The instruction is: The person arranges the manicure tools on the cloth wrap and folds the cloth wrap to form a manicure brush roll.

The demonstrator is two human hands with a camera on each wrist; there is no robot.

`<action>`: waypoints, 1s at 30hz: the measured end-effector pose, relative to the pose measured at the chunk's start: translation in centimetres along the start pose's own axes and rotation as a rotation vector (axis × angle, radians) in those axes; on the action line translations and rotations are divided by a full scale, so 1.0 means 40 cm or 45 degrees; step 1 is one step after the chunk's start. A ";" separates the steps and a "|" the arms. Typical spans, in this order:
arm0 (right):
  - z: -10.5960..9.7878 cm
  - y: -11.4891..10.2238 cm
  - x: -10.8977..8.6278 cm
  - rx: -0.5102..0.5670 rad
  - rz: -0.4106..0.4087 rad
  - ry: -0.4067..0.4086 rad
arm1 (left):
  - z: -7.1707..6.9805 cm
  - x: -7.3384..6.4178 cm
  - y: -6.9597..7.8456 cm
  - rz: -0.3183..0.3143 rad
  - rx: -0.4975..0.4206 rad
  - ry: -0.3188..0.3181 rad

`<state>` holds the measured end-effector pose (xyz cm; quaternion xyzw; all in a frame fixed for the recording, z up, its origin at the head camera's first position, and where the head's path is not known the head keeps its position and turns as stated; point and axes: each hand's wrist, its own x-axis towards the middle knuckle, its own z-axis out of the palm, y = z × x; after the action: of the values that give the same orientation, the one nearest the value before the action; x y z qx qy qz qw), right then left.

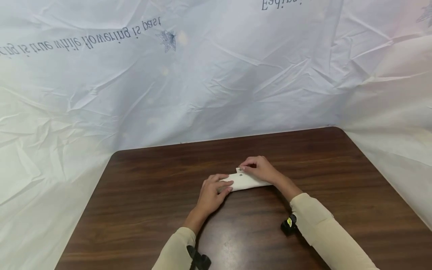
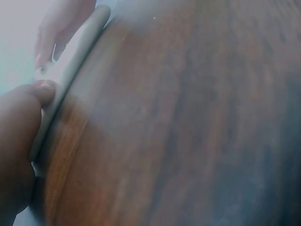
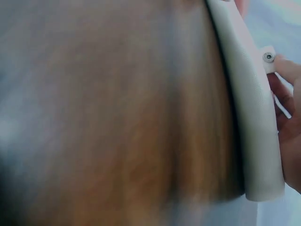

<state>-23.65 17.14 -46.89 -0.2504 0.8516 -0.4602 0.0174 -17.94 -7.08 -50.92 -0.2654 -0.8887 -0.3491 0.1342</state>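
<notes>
A long white pouch (image 1: 249,182) with rounded edges lies crosswise on the dark wooden table. From its far edge stands a small tab (image 1: 238,170) bearing a metal snap (image 3: 268,57); a second metal dot shows on the pouch's upper face. My left hand (image 1: 209,193) holds the left end, fingers across the top and thumb (image 2: 46,92) against the near side. With thumb and fingertips my right hand (image 1: 262,169) pinches the tab's edge beside the snap, its palm by the right part of the pouch.
The brown table (image 1: 141,210) has rounded far corners. Behind it and along both sides hangs wrinkled white sheeting (image 1: 216,75) with printed lettering. Small black devices (image 1: 289,225) are strapped at both wrists, over light sleeves.
</notes>
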 end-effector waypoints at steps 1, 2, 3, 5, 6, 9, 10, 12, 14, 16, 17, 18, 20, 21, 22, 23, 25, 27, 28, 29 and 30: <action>0.001 0.001 -0.005 -0.022 -0.054 -0.006 | -0.001 0.000 0.001 -0.008 -0.011 -0.008; 0.001 0.003 -0.010 -0.041 -0.107 -0.014 | -0.001 0.001 0.002 -0.013 -0.015 -0.014; 0.002 0.005 -0.014 -0.057 -0.153 -0.019 | -0.001 0.001 0.003 -0.016 -0.016 -0.019; 0.003 0.006 -0.022 -0.086 -0.217 -0.031 | 0.000 0.002 0.005 -0.023 -0.023 -0.026; 0.002 0.007 -0.026 -0.100 -0.237 -0.035 | 0.001 0.002 0.006 -0.023 -0.025 -0.027; 0.004 0.008 -0.033 -0.144 -0.278 -0.036 | 0.003 0.003 0.006 -0.019 -0.017 -0.022; 0.005 0.009 -0.035 -0.159 -0.290 -0.034 | 0.003 0.003 0.005 -0.014 -0.015 -0.014; 0.007 0.011 -0.038 -0.188 -0.309 -0.029 | 0.004 0.004 0.005 -0.005 -0.015 -0.003; 0.009 0.012 -0.041 -0.205 -0.325 -0.024 | 0.005 0.005 0.004 0.009 -0.016 0.004; 0.011 0.012 -0.046 -0.215 -0.336 -0.021 | 0.008 0.005 0.005 0.018 -0.024 0.005; 0.012 0.012 -0.048 -0.224 -0.337 -0.027 | 0.009 0.004 0.005 0.014 -0.030 0.001; 0.013 0.012 -0.049 -0.235 -0.334 -0.035 | 0.010 0.003 0.005 0.007 -0.034 -0.001; 0.014 0.011 -0.047 -0.249 -0.324 -0.049 | 0.013 0.002 0.004 -0.016 -0.052 -0.002; 0.016 0.010 -0.046 -0.258 -0.315 -0.056 | 0.013 0.002 0.003 -0.028 -0.059 -0.004; 0.018 0.010 -0.044 -0.259 -0.310 -0.063 | 0.012 0.001 0.001 -0.040 -0.071 -0.004; 0.020 0.010 -0.041 -0.260 -0.313 -0.063 | 0.012 0.002 -0.001 -0.048 -0.074 -0.001; 0.023 0.011 -0.037 -0.241 -0.317 -0.051 | 0.012 0.005 -0.004 -0.043 -0.077 0.016; 0.025 0.015 -0.037 -0.230 -0.328 -0.036 | 0.011 0.006 -0.005 -0.033 -0.079 0.025; 0.025 0.017 -0.038 -0.221 -0.332 -0.030 | 0.011 0.006 -0.005 -0.020 -0.074 0.035; 0.025 0.018 -0.039 -0.216 -0.329 -0.025 | 0.012 0.006 -0.005 -0.012 -0.070 0.036; 0.024 0.019 -0.041 -0.213 -0.323 -0.022 | 0.014 0.006 -0.005 -0.005 -0.068 0.035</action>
<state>-22.27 17.46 -48.38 -0.3607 0.8483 -0.3839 -0.0545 -18.28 -6.74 -51.33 -0.2621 -0.8777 -0.3765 0.1386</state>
